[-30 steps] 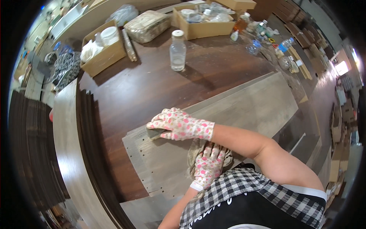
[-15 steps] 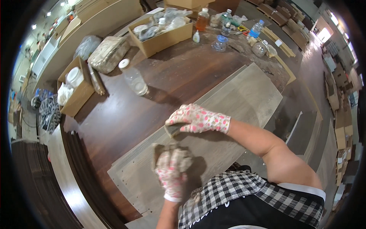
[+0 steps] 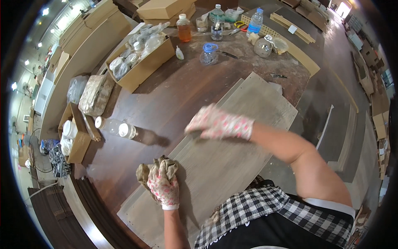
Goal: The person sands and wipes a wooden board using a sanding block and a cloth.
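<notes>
My left hand [image 3: 163,182], in a white glove with pink spots, is closed on a crumpled, stained rag [image 3: 143,172] near the left end of a grey wood-grain panel [image 3: 224,162]. The rag rests at the panel's far edge. My right hand [image 3: 224,122], gloved the same way, hovers over or touches the panel's middle; motion smears its fingers, and I cannot make out whether anything is in them. Layered edges show along the panel's far side, with small holes near its ends. A clear plastic jar [image 3: 112,125] with a white lid is on the brown tabletop beyond.
Cardboard boxes [image 3: 145,68] of plastic-wrapped things and white tubs stand at far left, beside a wrapped bundle [image 3: 96,94]. Farther back are an amber-filled bottle [image 3: 184,30], a blue-capped bottle [image 3: 209,56], a small dropper bottle [image 3: 179,53] and a water bottle [image 3: 255,21]. More panels [image 3: 346,137] lie at right.
My left hand has moved the rag left and away to the panel's far edge. My right hand, which held a thin greyish curved piece, is now blurred by motion. The view has turned.
</notes>
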`<state>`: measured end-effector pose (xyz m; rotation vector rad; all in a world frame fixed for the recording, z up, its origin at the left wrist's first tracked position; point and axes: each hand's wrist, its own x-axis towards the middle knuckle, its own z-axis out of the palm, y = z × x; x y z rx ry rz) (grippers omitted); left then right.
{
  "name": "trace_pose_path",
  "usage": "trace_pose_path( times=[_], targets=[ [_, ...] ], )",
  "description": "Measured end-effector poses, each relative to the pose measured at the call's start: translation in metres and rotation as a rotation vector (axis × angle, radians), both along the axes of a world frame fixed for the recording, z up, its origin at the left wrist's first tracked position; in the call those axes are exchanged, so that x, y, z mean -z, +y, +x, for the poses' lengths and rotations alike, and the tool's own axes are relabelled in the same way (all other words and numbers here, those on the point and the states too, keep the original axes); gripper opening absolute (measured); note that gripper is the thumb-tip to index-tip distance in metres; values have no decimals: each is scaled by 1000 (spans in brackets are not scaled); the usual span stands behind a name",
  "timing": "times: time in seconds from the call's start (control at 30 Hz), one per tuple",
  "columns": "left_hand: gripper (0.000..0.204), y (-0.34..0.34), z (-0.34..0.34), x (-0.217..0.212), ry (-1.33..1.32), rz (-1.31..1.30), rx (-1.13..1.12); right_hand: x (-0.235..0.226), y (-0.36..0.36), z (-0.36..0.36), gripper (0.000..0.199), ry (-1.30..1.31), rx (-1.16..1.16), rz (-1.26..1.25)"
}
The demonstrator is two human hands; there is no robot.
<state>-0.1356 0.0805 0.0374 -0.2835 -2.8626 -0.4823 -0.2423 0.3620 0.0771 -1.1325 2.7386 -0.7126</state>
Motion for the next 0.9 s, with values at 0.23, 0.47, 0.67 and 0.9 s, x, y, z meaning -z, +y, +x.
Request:
trace_pose_path(
  times=[0.23,0.47,0.67,0.9],
  targets=[
    [35,6,1,1,28,-47,-41,-22,102,-23,37,132,271,-6],
    [33,-3,6,5,44,-85,-52,-5,115,-31,44,105,205,164],
    [26,0,-1,6,108,-106,-32,-25,214,-61,49,119,675,385],
    [29,4,-6,11,106,-168,-6,-7,253,-63,53,0,800,355]
  ],
)
